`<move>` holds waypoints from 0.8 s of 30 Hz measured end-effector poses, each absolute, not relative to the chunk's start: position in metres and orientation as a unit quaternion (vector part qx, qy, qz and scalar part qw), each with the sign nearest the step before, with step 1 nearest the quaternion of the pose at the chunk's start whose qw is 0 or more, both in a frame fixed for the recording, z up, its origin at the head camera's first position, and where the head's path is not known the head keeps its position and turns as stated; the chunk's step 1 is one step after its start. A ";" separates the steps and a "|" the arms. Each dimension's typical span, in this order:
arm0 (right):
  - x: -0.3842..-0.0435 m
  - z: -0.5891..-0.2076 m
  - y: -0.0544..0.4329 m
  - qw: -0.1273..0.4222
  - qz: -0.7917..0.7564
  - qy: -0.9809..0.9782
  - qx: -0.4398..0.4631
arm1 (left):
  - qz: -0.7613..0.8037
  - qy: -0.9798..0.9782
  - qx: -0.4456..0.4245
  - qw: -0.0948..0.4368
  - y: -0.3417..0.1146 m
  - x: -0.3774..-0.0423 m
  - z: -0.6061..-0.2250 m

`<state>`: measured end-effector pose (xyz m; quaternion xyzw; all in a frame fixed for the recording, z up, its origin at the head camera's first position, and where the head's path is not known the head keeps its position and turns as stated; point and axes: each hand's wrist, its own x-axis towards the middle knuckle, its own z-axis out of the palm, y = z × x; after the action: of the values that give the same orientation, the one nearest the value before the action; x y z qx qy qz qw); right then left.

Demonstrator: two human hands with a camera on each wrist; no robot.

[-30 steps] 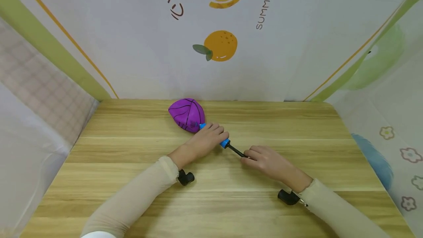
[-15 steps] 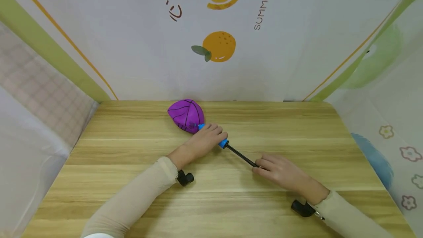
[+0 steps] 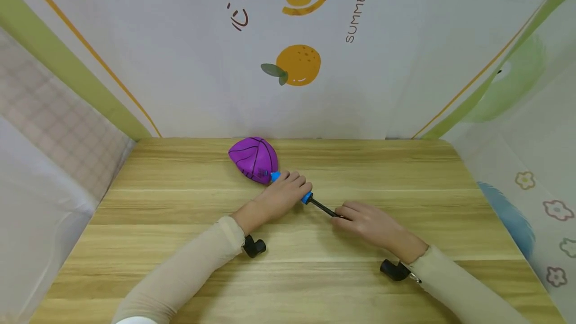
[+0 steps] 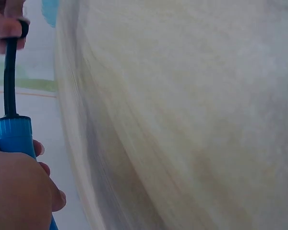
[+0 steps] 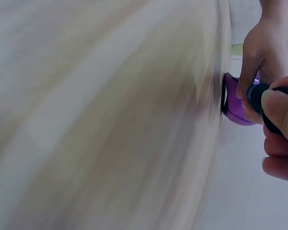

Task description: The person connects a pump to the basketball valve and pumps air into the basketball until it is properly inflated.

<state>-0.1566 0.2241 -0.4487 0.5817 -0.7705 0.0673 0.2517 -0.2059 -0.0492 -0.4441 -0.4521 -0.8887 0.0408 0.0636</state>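
A purple, partly caved-in ball (image 3: pixel 254 159) with black lines lies near the back of the table, left of centre. My left hand (image 3: pixel 283 196) grips the blue barrel of a hand pump (image 3: pixel 307 197), its tip meeting the ball's near right side. From the barrel's other end a black rod (image 3: pixel 324 208) slants toward my right hand (image 3: pixel 366 224), which holds the black handle. In the left wrist view the fingers wrap the blue barrel (image 4: pixel 14 134), with the rod partly drawn out. The right wrist view shows thumb and fingers around the dark handle (image 5: pixel 271 115); the ball (image 5: pixel 235 108) sits beyond.
A wood-grain table (image 3: pixel 297 289) lies under both hands. Behind it hangs a white curtain (image 3: pixel 202 79) printed with oranges. More printed cloth (image 3: pixel 535 234) closes off the right side. Black wrist cameras (image 3: pixel 255 247) hang under the sleeves.
My right hand drew the pump rod out toward the lower right, then pushed it back in toward the barrel. The left hand and the ball stay nearly in place.
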 end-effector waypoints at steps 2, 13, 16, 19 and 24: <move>-0.160 -0.449 0.219 0.250 0.060 -0.771 0.583 | 0.040 -0.888 -0.452 0.067 -0.049 -0.206 -0.445; -0.181 -0.451 0.193 0.254 0.060 -0.764 0.590 | 0.023 -0.886 -0.457 0.075 -0.047 -0.204 -0.447; -0.185 -0.452 0.188 0.254 0.066 -0.762 0.592 | 0.020 -0.886 -0.457 0.074 -0.047 -0.205 -0.447; -0.185 -0.453 0.186 0.257 0.065 -0.760 0.594 | 0.021 -0.886 -0.457 0.072 -0.048 -0.205 -0.446; -0.183 -0.453 0.187 0.262 0.065 -0.758 0.593 | 0.024 -0.887 -0.455 0.077 -0.051 -0.207 -0.442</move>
<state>-0.1829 0.1874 -0.4529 0.5932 -0.7584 0.0647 0.2622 -0.2068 -0.0513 -0.4423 -0.4552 -0.8867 0.0243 0.0769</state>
